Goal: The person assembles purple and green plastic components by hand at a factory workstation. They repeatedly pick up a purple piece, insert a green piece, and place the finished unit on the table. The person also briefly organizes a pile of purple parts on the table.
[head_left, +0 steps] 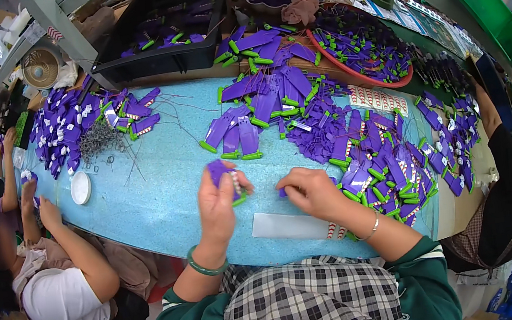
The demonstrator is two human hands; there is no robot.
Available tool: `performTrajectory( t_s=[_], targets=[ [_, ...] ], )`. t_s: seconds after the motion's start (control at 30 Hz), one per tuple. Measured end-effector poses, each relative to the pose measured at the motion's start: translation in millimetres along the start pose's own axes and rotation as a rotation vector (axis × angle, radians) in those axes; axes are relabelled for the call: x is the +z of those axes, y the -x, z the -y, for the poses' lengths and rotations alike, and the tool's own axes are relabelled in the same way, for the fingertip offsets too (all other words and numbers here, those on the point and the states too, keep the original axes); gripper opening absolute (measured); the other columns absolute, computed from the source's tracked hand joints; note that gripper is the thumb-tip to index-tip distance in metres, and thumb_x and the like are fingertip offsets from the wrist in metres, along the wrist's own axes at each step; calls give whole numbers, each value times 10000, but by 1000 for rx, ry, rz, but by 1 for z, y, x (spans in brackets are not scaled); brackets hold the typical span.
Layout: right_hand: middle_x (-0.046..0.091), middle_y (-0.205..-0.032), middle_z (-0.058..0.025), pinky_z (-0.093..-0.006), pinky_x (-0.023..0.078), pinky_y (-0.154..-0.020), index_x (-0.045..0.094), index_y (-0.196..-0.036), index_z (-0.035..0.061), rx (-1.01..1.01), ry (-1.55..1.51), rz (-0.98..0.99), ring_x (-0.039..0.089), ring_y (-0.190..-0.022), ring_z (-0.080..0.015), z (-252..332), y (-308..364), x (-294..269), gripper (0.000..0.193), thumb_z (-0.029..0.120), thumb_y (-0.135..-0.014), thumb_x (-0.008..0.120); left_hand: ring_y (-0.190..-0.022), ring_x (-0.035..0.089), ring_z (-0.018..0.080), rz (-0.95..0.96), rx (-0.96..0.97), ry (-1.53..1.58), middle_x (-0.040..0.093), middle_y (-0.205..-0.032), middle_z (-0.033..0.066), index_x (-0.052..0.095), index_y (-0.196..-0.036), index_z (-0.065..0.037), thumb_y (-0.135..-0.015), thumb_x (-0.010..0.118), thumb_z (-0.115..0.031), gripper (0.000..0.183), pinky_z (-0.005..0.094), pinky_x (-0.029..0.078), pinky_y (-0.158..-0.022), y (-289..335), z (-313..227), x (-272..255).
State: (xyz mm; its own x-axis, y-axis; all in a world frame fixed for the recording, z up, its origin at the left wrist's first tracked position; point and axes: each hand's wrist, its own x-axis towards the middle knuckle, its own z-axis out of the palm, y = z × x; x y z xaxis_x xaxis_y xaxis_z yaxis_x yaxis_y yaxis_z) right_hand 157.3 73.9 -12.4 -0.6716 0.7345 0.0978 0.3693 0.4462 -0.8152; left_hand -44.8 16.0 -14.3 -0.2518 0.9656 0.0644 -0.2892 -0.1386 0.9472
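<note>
My left hand (pixel 214 208) is closed round a purple plastic part (pixel 216 171) with a green end and a striped sticker, held above the blue tabletop (pixel 170 201). To its right, my right hand (pixel 321 193) has its fingers pinched on a small purple piece (pixel 282 192), mostly covered by the fingertips. Just below lies a pale backing strip (pixel 291 226) with a few red-and-white stickers left at its right end. Beside my right hand spreads a heap of purple-and-green parts (pixel 391 170), many with stickers. A pile of small flat purple pieces (pixel 315 135) sits farther back.
Stickerless purple parts (pixel 246 135) lie in the middle. A sticker sheet (pixel 378 100) is at the right. At the back stand a black bin (pixel 164 61) and a red-rimmed basket (pixel 359 78). Leftward are thin wires (pixel 100 142) and a white cup (pixel 80 188). Co-workers sit at both sides.
</note>
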Motion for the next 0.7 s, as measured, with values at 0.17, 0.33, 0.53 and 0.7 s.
performTrajectory(
  t_s=[0.17,0.33,0.53,0.7],
  targets=[
    [629,-887,-62,-233,544,-570,618,-1115,-26,391,-878,-48,608,-728,-91,6,20,-17,219,54,-922,551,-757,582,124,199,-285,57,597,-847,55,478,-1103,-30,-1001,425,-161,174,283,494,-715,17,13,31],
    [635,-815,-51,-230,562,-604,631,-1097,-25,407,-866,-113,620,-657,-97,9,32,-21,206,16,-910,554,-750,575,121,319,-294,22,594,-836,54,480,-1097,-27,-993,447,-150,165,282,489,-699,20,21,48],
    [628,-782,-50,-254,536,-584,664,-1037,29,75,-285,-285,645,-646,-140,4,39,-15,187,11,-862,603,-708,585,111,318,-266,-17,593,-813,49,478,-1065,-23,-949,520,-78,135,263,491,-651,23,25,63],
    [607,-759,-95,-292,495,-552,667,-940,23,-175,116,-332,653,-645,-215,8,41,-22,112,15,-833,637,-703,591,109,337,-307,-54,599,-821,52,482,-1059,-18,-942,530,-71,138,259,502,-664,22,24,64]
  ],
)
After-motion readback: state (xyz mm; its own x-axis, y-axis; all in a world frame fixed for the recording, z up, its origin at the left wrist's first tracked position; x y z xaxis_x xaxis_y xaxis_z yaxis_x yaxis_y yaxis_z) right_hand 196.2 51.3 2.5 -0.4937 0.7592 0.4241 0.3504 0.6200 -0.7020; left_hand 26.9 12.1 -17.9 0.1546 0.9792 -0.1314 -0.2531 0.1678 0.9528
